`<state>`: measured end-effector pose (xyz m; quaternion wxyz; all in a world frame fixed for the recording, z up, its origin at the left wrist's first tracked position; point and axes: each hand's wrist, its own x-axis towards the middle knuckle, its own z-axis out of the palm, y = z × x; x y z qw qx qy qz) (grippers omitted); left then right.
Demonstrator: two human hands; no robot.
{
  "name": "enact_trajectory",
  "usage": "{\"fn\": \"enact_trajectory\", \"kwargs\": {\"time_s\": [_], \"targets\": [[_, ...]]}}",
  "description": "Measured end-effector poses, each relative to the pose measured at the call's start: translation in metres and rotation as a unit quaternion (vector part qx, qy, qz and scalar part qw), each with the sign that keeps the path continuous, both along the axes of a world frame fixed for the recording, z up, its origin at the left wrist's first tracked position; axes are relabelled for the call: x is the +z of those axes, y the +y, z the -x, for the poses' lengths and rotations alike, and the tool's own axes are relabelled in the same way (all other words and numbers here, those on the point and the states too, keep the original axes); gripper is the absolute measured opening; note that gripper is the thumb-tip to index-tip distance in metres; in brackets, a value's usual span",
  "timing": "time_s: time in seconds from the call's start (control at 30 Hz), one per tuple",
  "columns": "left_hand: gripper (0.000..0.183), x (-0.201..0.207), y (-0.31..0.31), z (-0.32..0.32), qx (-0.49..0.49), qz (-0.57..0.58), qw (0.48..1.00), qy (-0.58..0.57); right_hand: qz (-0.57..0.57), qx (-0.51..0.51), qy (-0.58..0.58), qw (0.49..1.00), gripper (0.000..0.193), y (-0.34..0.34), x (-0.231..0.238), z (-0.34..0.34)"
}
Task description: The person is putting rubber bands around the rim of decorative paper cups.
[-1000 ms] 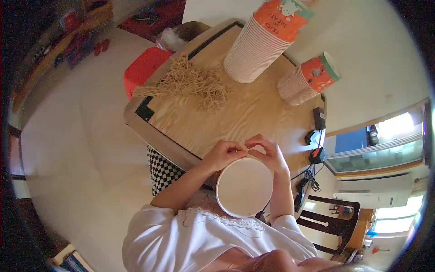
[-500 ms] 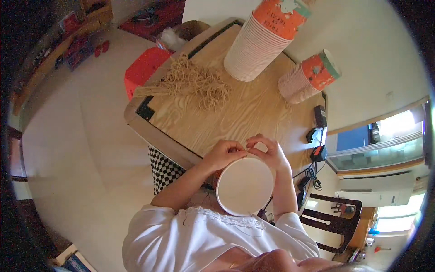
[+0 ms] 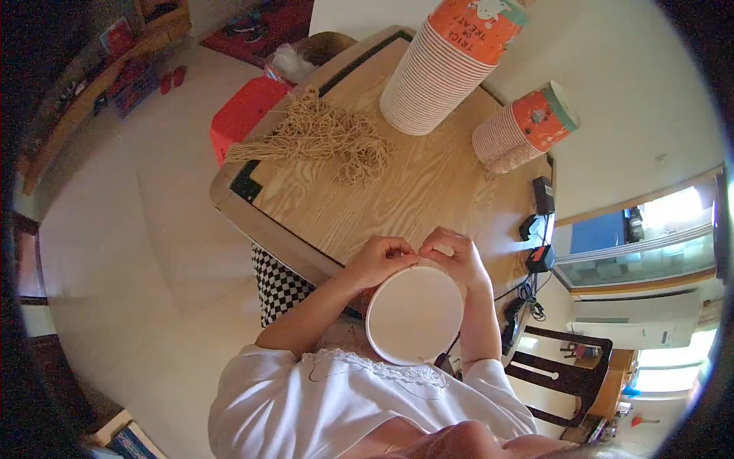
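A home — red slippers [image 3: 173, 79] on the pale floor [image 3: 122, 252], shoes [image 3: 251, 30] on a dark red mat [image 3: 291, 19], a wooden dining-style chair [image 3: 587, 382] by the table [image 3: 329, 210].

Pale floor [image 3: 115, 268], dark wooden chair [image 3: 593, 381]

Round tub [image 3: 415, 315], one: flat-looking white circular face, narrow pale rim, sliver of reddish-orange wall at the left side. Face turned upward; whether it is mouth or base cannot be told. Held at its far rim, by the near edge of the table [image 3: 329, 210]. Contents: none discernible.
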<state>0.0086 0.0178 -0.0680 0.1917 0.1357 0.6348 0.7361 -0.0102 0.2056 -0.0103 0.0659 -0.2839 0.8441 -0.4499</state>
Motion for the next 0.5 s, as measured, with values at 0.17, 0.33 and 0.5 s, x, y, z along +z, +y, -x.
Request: {"fn": "enact_trajectory", "kwargs": {"time_s": [0.17,0.33,0.5], "targets": [[0.018,0.004,-0.002,-0.001,-0.014,0.013,1.000,-0.018,-0.023,-0.012,-0.027,0.999,0.005,0.000,-0.002,-0.003],[0.009,-0.007,-0.020,-0.001,-0.022,-0.165,0.979,-0.115,-0.023,-0.023,-0.059,0.998,0.003,0.003,-0.009,-0.004],[0.006,-0.007,-0.025,0.006,-0.035,-0.129,0.985,0.107,0.015,-0.044,-0.133,0.990,0.003,-0.001,-0.024,-0.007]]}}
